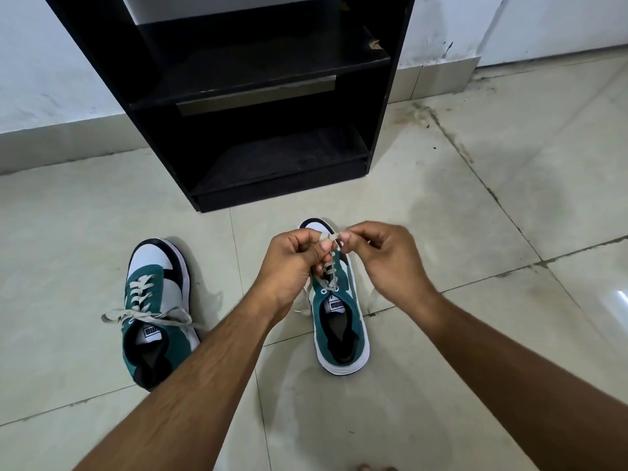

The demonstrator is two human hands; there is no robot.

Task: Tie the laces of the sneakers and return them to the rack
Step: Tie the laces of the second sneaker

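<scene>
Two teal, white and black sneakers stand on the tiled floor, toes toward the rack. The left sneaker (156,307) has its grey laces in a tied bow. Over the right sneaker (339,317), my left hand (292,260) and my right hand (380,256) each pinch part of its grey lace (331,237), held taut between the fingertips above the tongue. A loose lace end hangs down on each side of this shoe. My hands hide its front eyelets.
A black shoe rack (258,96) with two bare shelves stands against the white wall just beyond the sneakers. Pale floor tiles (475,185) with stained grout lines spread to the right and left. A toe tip shows at the bottom edge.
</scene>
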